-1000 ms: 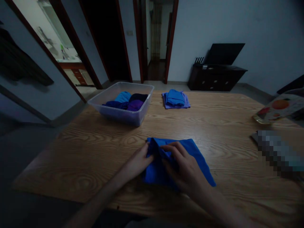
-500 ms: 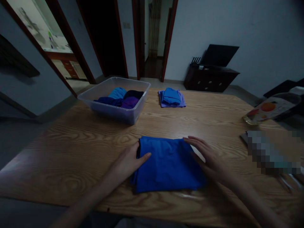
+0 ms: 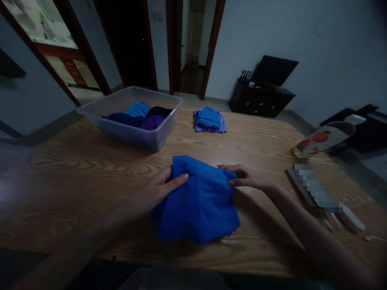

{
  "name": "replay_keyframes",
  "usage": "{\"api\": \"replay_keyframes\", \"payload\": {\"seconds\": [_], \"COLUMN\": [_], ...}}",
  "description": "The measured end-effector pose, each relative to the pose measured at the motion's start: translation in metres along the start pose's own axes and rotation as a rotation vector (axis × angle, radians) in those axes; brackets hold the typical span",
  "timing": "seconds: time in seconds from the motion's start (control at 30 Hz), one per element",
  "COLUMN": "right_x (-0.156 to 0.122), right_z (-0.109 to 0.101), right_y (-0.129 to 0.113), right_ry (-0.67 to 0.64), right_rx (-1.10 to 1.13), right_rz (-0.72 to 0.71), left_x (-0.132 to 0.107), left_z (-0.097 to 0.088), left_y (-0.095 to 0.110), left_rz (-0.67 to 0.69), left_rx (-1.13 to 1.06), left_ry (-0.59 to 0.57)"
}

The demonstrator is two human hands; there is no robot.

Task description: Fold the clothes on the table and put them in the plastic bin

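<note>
A folded blue cloth (image 3: 199, 201) hangs between my hands just over the front of the table, its far edge raised and its lower edge drooping. My left hand (image 3: 166, 183) grips its left side, thumb on top and fingers behind. At the upper right corner my right hand (image 3: 244, 176) pinches the cloth between thumb and fingers. Whether the lower edge touches the wood cannot be made out. Farther back on the table lies a small stack of folded blue and purple cloths (image 3: 209, 119).
A clear plastic bin (image 3: 130, 135) holding blue, black and purple cloths stands at the back left of the wooden table (image 3: 99, 189). To the right are a tall bottle (image 3: 323, 139) with fruit on its label and a partly blurred flat item (image 3: 299, 187) with cords beside it.
The blue cloth lay flat on the table and is now lifted and tilted. My right hand has closed on its upper right corner. The view has shifted slightly to the right.
</note>
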State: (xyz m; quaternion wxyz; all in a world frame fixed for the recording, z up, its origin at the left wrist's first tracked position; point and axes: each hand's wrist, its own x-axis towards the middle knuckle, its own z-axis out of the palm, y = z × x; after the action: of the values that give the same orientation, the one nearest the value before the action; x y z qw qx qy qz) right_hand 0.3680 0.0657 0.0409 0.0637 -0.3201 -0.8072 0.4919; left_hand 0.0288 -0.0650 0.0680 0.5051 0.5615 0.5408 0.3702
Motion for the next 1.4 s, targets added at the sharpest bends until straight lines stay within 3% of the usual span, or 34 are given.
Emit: {"api": "replay_keyframes", "payload": {"seconds": [0.17,0.4,0.57,0.73,0.9,0.97,1.07,1.23,1.4], "right_x": [-0.009,-0.017,-0.026,-0.059,-0.106,-0.116,-0.120,-0.125,-0.127], "right_z": [-0.009,-0.008,0.014,0.066,0.121,0.135,0.146,0.148,0.138], "right_y": [0.002,0.024,0.026,0.006,-0.008,-0.005,0.004,0.013,-0.010], "right_ry": [-0.007,0.028,0.157,0.546,0.407,0.416,0.459,0.483,0.385], "right_rx": [0.067,-0.163,-0.408,-0.646,-0.771,-0.862,-0.969,-0.968,-0.885], "right_rz": [0.046,0.033,0.022,0.023,-0.088,-0.154,-0.218,-0.277,-0.199], "left_x": [0.015,0.021,0.015,0.011,0.016,0.021,0.029,0.031,0.022], "left_z": [0.001,0.003,0.005,0.004,0.001,-0.001,0.000,0.010,0.016], "left_y": [-0.004,-0.068,-0.095,-0.094,-0.087,-0.082,-0.077,-0.084,-0.074], "left_rz": [-0.047,-0.056,0.014,-0.040,-0.063,-0.047,-0.025,0.025,0.100], "left_rx": [-0.089,0.013,0.322,0.465,0.497,0.532,0.603,0.763,1.010], "left_ry": [-0.008,0.041,0.104,0.114,0.110,0.084,0.056,0.127,0.230]}}
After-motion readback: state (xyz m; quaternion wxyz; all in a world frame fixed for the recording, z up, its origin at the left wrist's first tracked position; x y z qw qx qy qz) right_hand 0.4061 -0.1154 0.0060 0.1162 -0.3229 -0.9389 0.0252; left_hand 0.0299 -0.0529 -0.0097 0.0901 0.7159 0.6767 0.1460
